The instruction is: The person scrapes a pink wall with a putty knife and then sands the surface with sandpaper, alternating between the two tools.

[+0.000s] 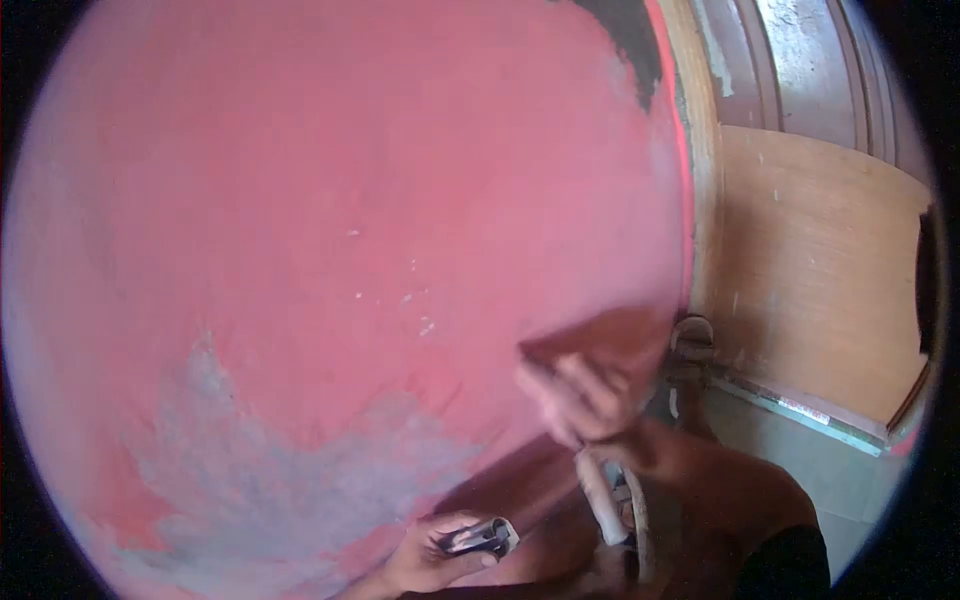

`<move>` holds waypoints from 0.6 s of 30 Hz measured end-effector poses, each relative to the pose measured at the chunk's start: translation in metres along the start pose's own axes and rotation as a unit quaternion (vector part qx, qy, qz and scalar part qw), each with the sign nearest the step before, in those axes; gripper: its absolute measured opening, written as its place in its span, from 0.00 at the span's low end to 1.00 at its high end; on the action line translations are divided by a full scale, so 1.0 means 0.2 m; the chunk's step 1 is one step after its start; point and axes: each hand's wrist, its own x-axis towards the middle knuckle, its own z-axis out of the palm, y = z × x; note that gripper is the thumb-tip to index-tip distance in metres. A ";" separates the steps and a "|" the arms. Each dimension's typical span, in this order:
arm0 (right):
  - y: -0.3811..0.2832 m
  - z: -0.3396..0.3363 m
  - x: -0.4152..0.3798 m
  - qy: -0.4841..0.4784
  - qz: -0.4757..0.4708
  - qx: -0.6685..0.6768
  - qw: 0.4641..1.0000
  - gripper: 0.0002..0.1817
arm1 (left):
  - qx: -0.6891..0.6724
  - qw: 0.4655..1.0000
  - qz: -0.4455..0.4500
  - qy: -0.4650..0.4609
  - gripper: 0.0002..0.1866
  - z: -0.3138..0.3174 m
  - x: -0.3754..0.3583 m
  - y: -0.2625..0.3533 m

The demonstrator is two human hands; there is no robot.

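Curling round a small silver-and-dark object (482, 538) at the bottom centre of the frame, the left hand (436, 553) holds it in a closed grip. A broad, grey-patched pink surface (300, 200) fills the left and centre. Over its lower right part, the right hand (580, 402) is blurred; I cannot tell whether it holds anything. A flat light-brown wooden panel (815, 260) lies at the right.

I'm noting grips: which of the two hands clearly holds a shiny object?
The left hand, lower in view, curled around the shiny object; the right hand is higher, blurred, by the pink surface.
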 end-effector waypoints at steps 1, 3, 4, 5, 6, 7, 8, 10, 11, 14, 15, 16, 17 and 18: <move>0.03 0.00 0.03 0.021 0.050 -0.007 0.999 0.30 | -0.012 1.000 -0.006 0.017 0.22 0.00 -0.01 0.01; 0.01 0.06 -0.05 0.028 0.039 -0.047 0.998 0.27 | -0.035 0.999 -0.005 0.031 0.21 0.00 0.02 0.03; -0.09 0.04 -0.12 -0.017 0.027 -0.074 0.997 0.27 | -0.023 0.999 -0.008 0.027 0.22 0.00 0.02 0.01; -0.15 0.01 -0.16 -0.062 0.017 -0.103 0.993 0.26 | -0.025 0.999 -0.013 0.021 0.22 -0.01 0.02 0.00; -0.21 -0.03 -0.11 -0.062 0.032 0.017 0.997 0.25 | -0.027 0.999 -0.020 0.014 0.23 -0.01 0.02 -0.01; -0.27 -0.03 -0.13 -0.054 0.005 0.030 0.998 0.26 | -0.029 0.999 -0.028 0.005 0.23 -0.01 0.02 -0.03; -0.23 -0.04 -0.16 -0.068 -0.015 0.015 0.997 0.25 | -0.023 0.999 -0.027 0.002 0.23 0.00 0.02 -0.03; -0.11 -0.02 -0.21 -0.058 -0.008 0.025 0.998 0.24 | -0.014 1.000 -0.023 0.000 0.23 0.01 0.02 -0.02; -0.07 -0.02 -0.22 -0.039 0.039 0.013 0.998 0.24 | -0.012 1.000 -0.020 -0.002 0.23 0.01 0.03 -0.02; -0.07 0.04 -0.26 -0.006 0.112 0.003 0.994 0.28 | -0.009 1.000 -0.015 0.006 0.23 0.01 0.02 -0.01; -0.14 0.01 -0.22 -0.027 0.145 0.052 0.988 0.29 | -0.011 1.000 -0.020 0.010 0.23 0.00 0.02 -0.02; -0.22 -0.01 -0.17 -0.046 0.178 0.098 0.978 0.30 | -0.012 1.000 -0.024 0.011 0.22 -0.01 0.02 -0.03; -0.23 0.02 -0.15 -0.024 0.125 0.072 0.989 0.30 | -0.013 1.000 -0.026 0.005 0.22 -0.01 0.02 -0.03; -0.25 0.06 -0.13 0.000 0.073 0.042 0.996 0.30 | -0.013 1.000 -0.028 -0.001 0.22 -0.01 0.03 -0.03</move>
